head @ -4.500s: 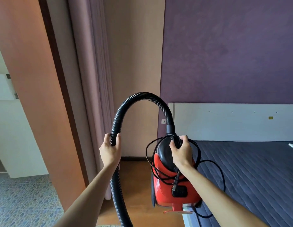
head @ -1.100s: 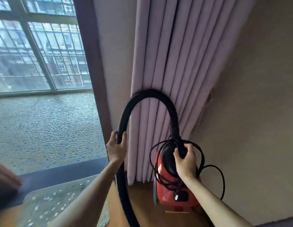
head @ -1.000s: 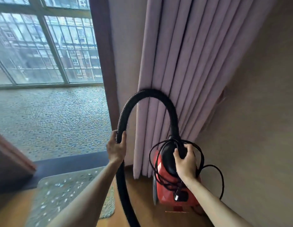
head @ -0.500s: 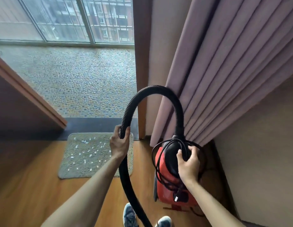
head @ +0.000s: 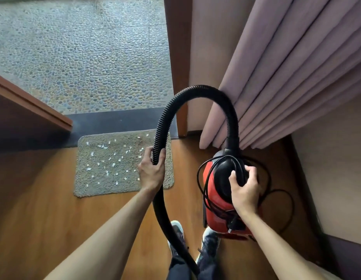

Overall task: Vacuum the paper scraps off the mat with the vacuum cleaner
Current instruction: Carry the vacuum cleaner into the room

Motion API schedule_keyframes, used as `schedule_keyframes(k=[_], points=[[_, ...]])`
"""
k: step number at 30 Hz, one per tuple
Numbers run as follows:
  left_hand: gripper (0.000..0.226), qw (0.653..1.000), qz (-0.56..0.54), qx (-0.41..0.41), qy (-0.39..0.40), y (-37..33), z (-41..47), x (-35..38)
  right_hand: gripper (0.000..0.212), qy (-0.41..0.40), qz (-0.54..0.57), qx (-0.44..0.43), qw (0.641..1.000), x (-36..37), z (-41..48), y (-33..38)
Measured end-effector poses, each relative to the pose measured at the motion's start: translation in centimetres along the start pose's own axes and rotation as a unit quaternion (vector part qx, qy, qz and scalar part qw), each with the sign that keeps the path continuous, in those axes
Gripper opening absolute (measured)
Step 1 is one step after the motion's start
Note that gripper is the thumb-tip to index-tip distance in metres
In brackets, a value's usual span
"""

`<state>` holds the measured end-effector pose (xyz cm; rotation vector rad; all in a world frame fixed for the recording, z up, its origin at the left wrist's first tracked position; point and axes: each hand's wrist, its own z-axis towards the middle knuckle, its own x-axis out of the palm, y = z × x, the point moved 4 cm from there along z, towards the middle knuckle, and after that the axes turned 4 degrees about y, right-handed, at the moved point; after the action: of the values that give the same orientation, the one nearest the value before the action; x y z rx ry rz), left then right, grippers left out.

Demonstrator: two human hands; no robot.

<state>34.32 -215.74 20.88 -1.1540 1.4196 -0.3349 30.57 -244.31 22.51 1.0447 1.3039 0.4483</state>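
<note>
A red and black vacuum cleaner (head: pixel 218 201) hangs above the wooden floor, its black cord looped around the body. My right hand (head: pixel 245 188) grips its black top handle. A black ribbed hose (head: pixel 197 91) arches up from the body and down to the left, where my left hand (head: pixel 152 171) is closed around it. Its lower end runs out of view past my legs. A grey-beige mat (head: pixel 107 168) lies on the floor ahead and to the left, strewn with several small white paper scraps (head: pixel 113 164).
Pink curtains (head: pixel 286 81) hang at the right beside a wall. A wooden door post (head: pixel 177 57) and a dark threshold (head: pixel 119 120) border a pebbled floor (head: pixel 80 53) beyond the mat. A wooden door edge (head: pixel 32 104) juts in at left. My shoes (head: pixel 195 237) stand on the wooden floor.
My view has tilted down from the bed and window to the floor, so the whole mat with its scraps shows. Both hands keep the same hold on the hose and the vacuum.
</note>
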Motion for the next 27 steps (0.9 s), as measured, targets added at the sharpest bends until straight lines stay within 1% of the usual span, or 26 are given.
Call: schedule_keyframes(k=[4, 9, 16, 20, 27], points=[[0.033, 0.998, 0.043, -0.031, 0.028, 3.5, 1.5, 3.7, 0.022, -0.004, -0.004, 0.011, 1.000, 2.9, 1.2, -3.4], [0.033, 0.997, 0.046, -0.046, 0.034, 8.0, 3.6, 8.3, 0.023, 0.005, -0.008, 0.018, 1.000, 6.7, 2.7, -8.1], [0.041, 0.996, 0.051, -0.069, 0.039, 12.9, 6.4, 13.6, 0.022, 0.033, -0.004, 0.025, 0.999, 11.0, 4.6, -14.3], [0.044, 0.994, 0.065, -0.075, 0.033, 14.8, 7.3, 16.1, 0.023, 0.046, -0.005, 0.035, 0.998, 12.8, 5.6, -17.4], [0.040, 0.994, 0.090, -0.057, 0.034, 16.7, 10.3, 19.8, 0.025, 0.052, -0.019, 0.035, 0.998, 14.7, 7.8, -21.9]])
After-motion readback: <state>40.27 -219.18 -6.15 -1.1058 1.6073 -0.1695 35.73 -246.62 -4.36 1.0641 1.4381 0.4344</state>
